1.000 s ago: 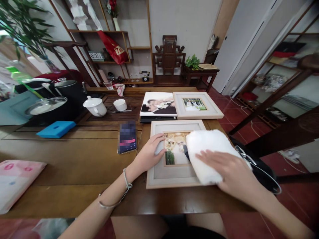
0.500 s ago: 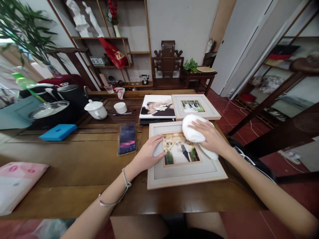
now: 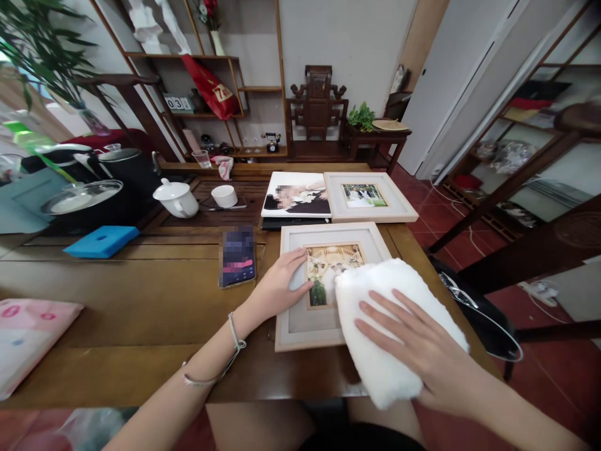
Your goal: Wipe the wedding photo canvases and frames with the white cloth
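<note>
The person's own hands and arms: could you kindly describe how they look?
Both forearms show no sleeves. The left hand and right hand wear no gloves. Around the left wrist sit a pale, cord-like bracelet and a thin, silvery band.

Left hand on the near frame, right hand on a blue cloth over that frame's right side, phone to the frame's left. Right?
One error: the cloth under the right hand is white, not blue, per the head view. The left hand, near frame and phone are as you said.
</note>
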`<move>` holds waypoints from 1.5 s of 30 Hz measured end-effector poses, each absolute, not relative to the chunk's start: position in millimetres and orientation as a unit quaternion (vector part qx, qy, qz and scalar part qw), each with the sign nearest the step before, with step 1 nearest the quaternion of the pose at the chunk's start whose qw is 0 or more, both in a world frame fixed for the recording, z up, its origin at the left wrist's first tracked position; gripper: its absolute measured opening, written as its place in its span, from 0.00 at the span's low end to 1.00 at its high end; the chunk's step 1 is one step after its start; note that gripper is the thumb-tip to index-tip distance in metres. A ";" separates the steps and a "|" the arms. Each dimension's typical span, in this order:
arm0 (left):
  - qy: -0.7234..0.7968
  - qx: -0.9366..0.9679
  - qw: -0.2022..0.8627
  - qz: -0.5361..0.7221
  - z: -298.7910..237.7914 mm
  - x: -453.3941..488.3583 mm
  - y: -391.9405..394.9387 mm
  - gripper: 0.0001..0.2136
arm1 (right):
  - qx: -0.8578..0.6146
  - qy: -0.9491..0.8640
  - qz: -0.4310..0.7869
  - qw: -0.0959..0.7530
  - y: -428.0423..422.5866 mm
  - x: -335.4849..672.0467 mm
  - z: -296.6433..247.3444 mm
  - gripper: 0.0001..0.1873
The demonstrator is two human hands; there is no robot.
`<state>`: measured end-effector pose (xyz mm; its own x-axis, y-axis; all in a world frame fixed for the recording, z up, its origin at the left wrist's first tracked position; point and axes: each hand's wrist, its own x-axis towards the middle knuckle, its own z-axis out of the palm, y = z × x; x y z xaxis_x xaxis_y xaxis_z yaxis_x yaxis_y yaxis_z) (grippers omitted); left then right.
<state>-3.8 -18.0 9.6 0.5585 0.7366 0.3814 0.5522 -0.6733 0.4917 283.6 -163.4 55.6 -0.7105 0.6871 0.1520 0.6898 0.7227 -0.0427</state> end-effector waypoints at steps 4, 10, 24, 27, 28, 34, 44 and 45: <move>0.380 0.868 0.161 0.276 13.1 -3.8 -17.7 0.25 | -0.442 -0.893 -0.034 0.075 -120.4 290.5 51.2 0.49; 0.399 0.867 0.165 0.249 17.8 -2.8 -19.3 0.26 | -0.529 -0.839 -0.072 0.105 -30.0 294.9 52.7 0.38; 0.387 0.867 0.162 0.269 12.1 -3.0 -18.9 0.26 | -0.361 -0.929 0.078 -0.032 -126.4 268.1 75.4 0.52; 0.381 0.868 0.155 0.277 10.1 -3.3 -18.2 0.27 | -0.302 -0.950 0.073 -0.029 -147.1 272.0 75.3 0.55; 0.381 0.869 0.153 0.275 9.9 -3.4 -18.0 0.27 | -0.296 -0.953 0.058 -0.024 -147.8 273.7 73.1 0.55; 0.393 0.870 0.157 0.252 14.1 -3.9 -18.4 0.28 | -0.422 -0.905 -0.048 -0.018 -89.6 284.0 58.0 0.47; 0.390 0.865 0.166 0.270 11.1 -3.7 -17.7 0.22 | -0.508 -0.860 -0.036 -0.032 -36.6 240.0 63.6 0.41; 0.390 0.864 0.166 0.272 11.0 -3.4 -17.7 0.20 | -0.491 -0.870 -0.013 -0.041 -48.0 234.0 65.5 0.42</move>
<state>-3.4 -17.7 11.0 0.5482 0.7638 0.3407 0.5833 -0.6411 0.4987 234.0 -48.0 65.5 -0.5153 0.8550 -0.0587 0.8528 0.5183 0.0636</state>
